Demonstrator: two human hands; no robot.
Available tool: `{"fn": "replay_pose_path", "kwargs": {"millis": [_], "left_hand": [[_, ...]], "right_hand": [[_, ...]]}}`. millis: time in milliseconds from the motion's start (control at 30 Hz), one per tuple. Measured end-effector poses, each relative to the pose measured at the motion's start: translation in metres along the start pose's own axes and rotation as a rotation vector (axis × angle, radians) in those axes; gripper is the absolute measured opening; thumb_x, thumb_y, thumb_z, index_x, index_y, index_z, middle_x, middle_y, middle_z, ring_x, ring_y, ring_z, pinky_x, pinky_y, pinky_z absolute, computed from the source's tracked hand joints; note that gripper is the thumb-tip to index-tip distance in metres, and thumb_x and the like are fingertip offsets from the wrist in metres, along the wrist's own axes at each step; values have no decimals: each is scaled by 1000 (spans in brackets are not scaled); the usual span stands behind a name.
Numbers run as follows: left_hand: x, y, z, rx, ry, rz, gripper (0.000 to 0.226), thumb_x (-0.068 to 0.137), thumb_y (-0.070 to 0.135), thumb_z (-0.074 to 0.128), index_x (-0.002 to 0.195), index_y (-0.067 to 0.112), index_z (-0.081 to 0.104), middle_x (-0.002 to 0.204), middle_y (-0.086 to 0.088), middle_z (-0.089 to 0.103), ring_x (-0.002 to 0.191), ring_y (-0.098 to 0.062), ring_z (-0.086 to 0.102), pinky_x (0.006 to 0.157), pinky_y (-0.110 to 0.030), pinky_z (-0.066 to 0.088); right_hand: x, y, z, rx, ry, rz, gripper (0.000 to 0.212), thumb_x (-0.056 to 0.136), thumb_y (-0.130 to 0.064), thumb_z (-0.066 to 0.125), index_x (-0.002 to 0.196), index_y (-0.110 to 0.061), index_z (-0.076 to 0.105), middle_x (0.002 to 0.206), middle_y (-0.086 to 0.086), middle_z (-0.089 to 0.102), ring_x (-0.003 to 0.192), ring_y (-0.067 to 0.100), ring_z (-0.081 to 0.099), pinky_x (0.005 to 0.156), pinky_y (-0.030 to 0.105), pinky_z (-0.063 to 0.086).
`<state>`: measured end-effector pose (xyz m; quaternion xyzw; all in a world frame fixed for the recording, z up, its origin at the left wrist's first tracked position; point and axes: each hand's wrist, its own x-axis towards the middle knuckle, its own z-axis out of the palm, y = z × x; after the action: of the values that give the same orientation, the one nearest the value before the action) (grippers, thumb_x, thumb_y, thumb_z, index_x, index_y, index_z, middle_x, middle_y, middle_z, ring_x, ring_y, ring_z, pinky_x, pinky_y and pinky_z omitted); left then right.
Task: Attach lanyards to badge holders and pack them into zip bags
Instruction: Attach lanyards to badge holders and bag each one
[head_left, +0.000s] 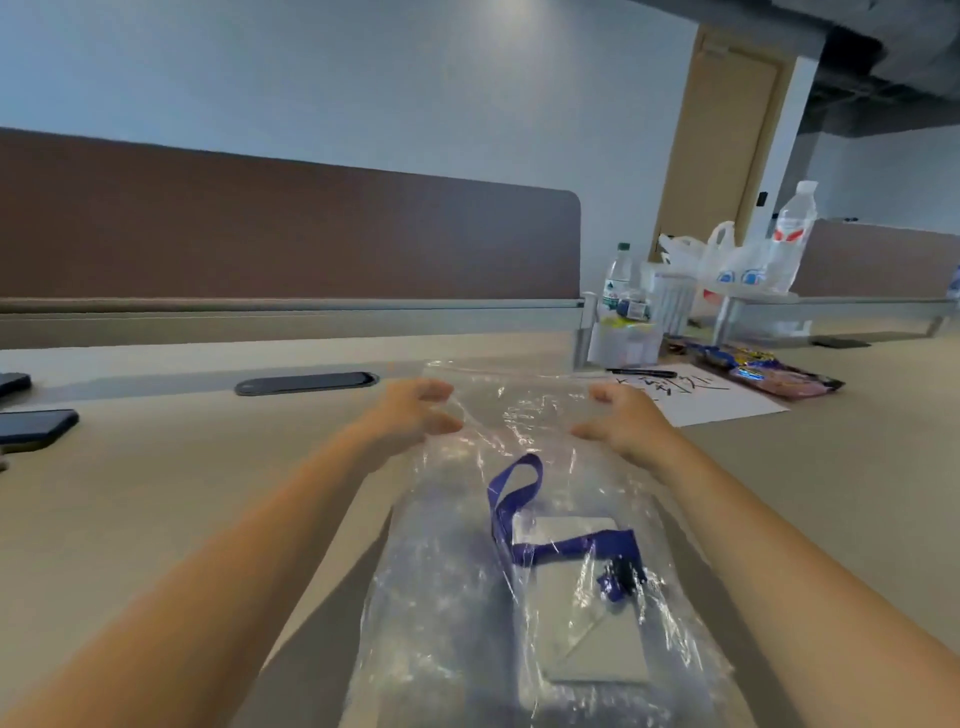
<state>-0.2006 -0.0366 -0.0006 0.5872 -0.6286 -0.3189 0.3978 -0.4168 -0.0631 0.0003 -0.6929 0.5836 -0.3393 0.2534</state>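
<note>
At nine o'clock in the view, a dark phone (36, 427) lies flat on the table (156, 493), with a dark oval cable cover (306, 383) further in toward eleven o'clock.

The left hand (410, 415) reaches out over the table to the left edge of the zip bag (457, 597), near its far end. Its fingers (441, 391) are curled, thumb below and the others above, and seem to pinch the clear film at that edge; blur hides the exact contact.

The zip bag lies lengthwise on the table, running from twelve o'clock, where its far end is, down to six o'clock. Inside it, toward five o'clock, sits the pale badge holder (597, 623), and the purple lanyard (511, 499) loops across it, with a dark clip at the holder's right side.

The right hand (628, 421) is at the bag's right edge, opposite the left one. Its fingers are bent loosely, the thumb pointing in over the film; I cannot tell whether they grip the plastic or only touch it.

At two o'clock lie a white sheet of paper (727, 400) with a black pen (641, 372), snack packets (769, 369), and water bottles (618, 278).
</note>
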Motion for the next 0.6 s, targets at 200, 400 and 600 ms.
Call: {"fn": "replay_pose_path", "kwargs": {"millis": [200,400,600], "left_hand": [[7,-40,15,61,-125,-41,61,84,11,62,138,9,35,145,-7,37,130,-24,38,107,-31,30],[17,-63,28,206,-115,-62,71,82,16,65,141,12,27,146,-9,34,131,-23,37,104,-27,30],[29,-68,33,391,-75,-82,86,75,25,72,144,16,20,150,-7,29,137,-24,29,111,-33,25]], "right_hand": [[-3,20,14,-87,-149,78,70,88,-23,57,144,-11,18,155,7,11,142,23,18,112,34,21],[10,38,27,-139,-251,123,65,93,-20,47,146,-12,9,156,6,5,144,22,10,115,33,14],[33,56,43,-307,-262,182,81,82,-30,61,145,-16,11,151,13,20,135,34,27,112,47,26]]}}
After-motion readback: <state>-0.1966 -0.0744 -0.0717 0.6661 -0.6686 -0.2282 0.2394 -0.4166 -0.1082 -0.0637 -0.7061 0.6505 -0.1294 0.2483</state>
